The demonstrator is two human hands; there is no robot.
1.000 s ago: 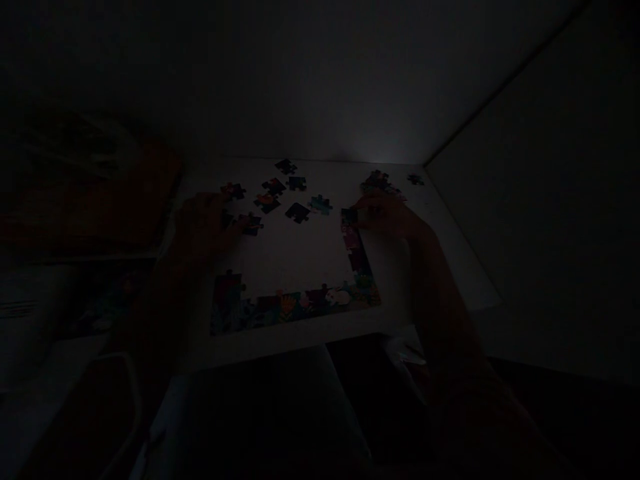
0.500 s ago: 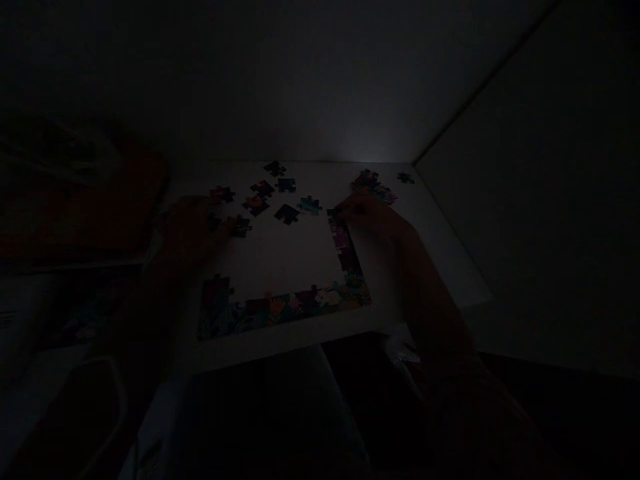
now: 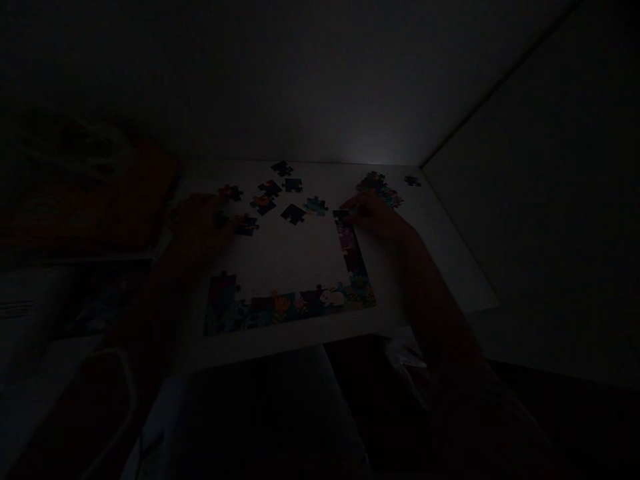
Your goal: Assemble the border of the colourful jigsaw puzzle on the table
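The head camera's picture was very dim, and the colours showed only faintly. A white board [image 3: 280,260] filled the middle, and a strip of joined jigsaw pieces [image 3: 290,308] ran in an L along its near and right sides. Loose jigsaw pieces [image 3: 293,213] lay scattered toward the far side, spaced apart and apparently picture side up, probably so that each could be seen at a glance. A small heap of pieces [image 3: 377,181] sat near the far right corner, with a lone piece [image 3: 413,181] just beyond it.

The right hand [image 3: 375,217] reached in from the lower right, its forearm [image 3: 440,300] angled up across the board's edge. Its fingers [image 3: 356,208] were curled down at the far end of the strip, touching or almost touching the last piece (perhaps steadying it, though the gloom hid the contact). Whether that hand had hold of anything, I cannot tell.

The left hand [image 3: 200,223] lay low at the board's left edge, fingers extended and slightly apart, with its forearm [image 3: 160,300] running back toward the lower left. Its fingertips [image 3: 233,225] were just beside a loose piece — no clear grip showed, so I cannot tell if it held one. A dark reddish object [image 3: 100,200] lay further left, too dim to name.
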